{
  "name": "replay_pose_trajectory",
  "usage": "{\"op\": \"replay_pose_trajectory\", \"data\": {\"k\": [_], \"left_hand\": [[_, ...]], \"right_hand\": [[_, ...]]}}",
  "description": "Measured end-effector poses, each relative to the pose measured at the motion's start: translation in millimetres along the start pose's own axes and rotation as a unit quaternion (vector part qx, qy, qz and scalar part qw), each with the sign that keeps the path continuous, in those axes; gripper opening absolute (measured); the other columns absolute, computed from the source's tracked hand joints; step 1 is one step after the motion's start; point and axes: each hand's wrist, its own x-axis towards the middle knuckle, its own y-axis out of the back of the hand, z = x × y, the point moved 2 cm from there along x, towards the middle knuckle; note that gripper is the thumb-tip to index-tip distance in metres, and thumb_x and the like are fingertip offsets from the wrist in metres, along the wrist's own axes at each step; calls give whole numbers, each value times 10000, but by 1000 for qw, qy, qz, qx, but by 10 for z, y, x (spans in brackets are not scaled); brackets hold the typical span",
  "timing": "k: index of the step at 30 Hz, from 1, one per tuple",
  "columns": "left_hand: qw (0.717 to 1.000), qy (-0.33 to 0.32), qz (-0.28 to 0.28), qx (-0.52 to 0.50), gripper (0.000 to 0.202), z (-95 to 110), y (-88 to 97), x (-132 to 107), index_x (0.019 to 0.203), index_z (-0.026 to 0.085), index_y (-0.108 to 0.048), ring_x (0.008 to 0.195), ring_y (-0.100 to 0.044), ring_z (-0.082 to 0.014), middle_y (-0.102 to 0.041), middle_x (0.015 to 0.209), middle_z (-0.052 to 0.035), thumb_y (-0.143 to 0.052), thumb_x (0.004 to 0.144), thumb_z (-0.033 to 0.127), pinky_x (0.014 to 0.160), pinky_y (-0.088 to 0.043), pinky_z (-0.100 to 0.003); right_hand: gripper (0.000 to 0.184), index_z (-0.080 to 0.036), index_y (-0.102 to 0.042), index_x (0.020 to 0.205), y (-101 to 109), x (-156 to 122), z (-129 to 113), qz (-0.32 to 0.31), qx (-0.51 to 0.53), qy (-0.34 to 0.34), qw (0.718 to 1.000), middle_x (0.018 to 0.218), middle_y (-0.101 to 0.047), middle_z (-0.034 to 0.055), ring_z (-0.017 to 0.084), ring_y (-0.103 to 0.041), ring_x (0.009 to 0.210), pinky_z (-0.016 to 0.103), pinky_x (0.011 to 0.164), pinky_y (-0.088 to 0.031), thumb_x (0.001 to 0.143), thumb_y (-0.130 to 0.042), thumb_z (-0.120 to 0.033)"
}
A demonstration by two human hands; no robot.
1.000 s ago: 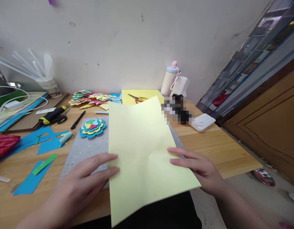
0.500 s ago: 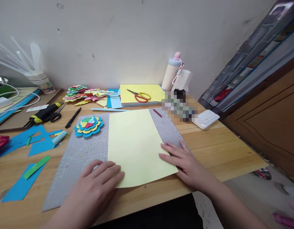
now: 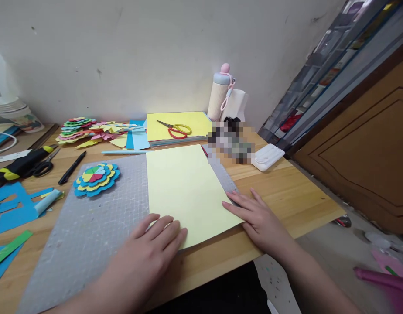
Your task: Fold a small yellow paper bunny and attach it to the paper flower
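Observation:
A sheet of pale yellow paper (image 3: 185,192) lies partly over the grey cutting mat (image 3: 100,235). On its near left corner rests my left hand (image 3: 155,248), open, fingers lying flat. My right hand (image 3: 257,218) is open too, its fingers spread across the near right edge of the sheet. Left of the paper, on the mat, sits a layered paper flower (image 3: 97,179) in blue, yellow and several other colours. A red pencil (image 3: 204,151) shows just past the sheet's far right edge.
Red-and-yellow-handled scissors (image 3: 177,129) lie on a yellow-topped paper stack (image 3: 198,120) by the wall. A bottle (image 3: 217,98) stands behind a blurred item. Blue paper scraps (image 3: 16,205), a black pen (image 3: 72,167) and black scissors (image 3: 44,167) are at left; a white case (image 3: 267,157) is at right.
The view has turned to the right. The paper and my hands have shifted rightward relative to the mat, baring more of it at left and covering part of the pencil.

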Motion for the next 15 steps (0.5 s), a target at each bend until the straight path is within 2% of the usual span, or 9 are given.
{"op": "replay_pose_trajectory", "data": {"k": [2, 6, 11, 15], "left_hand": [[999, -36, -4, 9, 367, 13, -20, 97, 1202, 226, -598, 1083, -590, -227, -682, 1184, -25, -412, 914, 94, 985, -319, -392], [1000, -15, -3, 11, 337, -35, -90, 78, 1199, 270, -606, 1109, -589, -215, -674, 1212, -1, -461, 922, 147, 1025, -271, -386], [999, 39, 20, 2, 366, -87, -123, -274, 1250, 351, -580, 1149, -571, -193, -665, 1246, 51, -416, 950, 221, 1068, -203, -378], [994, 99, 36, 8, 359, -83, -77, -587, 1234, 392, -587, 1159, -568, -192, -655, 1263, 89, -401, 960, 256, 1088, -184, -387]], "right_hand": [[677, -250, -556, 1343, 5, 24, 6, -19, 6, -9, 1000, 1451, -472, 88, 261, -442, 1340, 657, 1090, -247, 753, -342, 4], [713, -243, -513, 1382, 4, 91, -55, -57, 6, -16, 998, 1498, -404, 93, 252, -364, 1389, 639, 1105, -232, 744, -334, 19], [707, -254, -500, 1395, 22, 187, -295, -111, -10, 16, 994, 1521, -360, 109, 294, -309, 1411, 641, 1104, -223, 756, -370, 18], [675, -298, -517, 1374, 46, 325, -511, -150, -7, 57, 987, 1528, -346, 116, 304, -297, 1413, 650, 1099, -213, 785, -397, 9]]}}
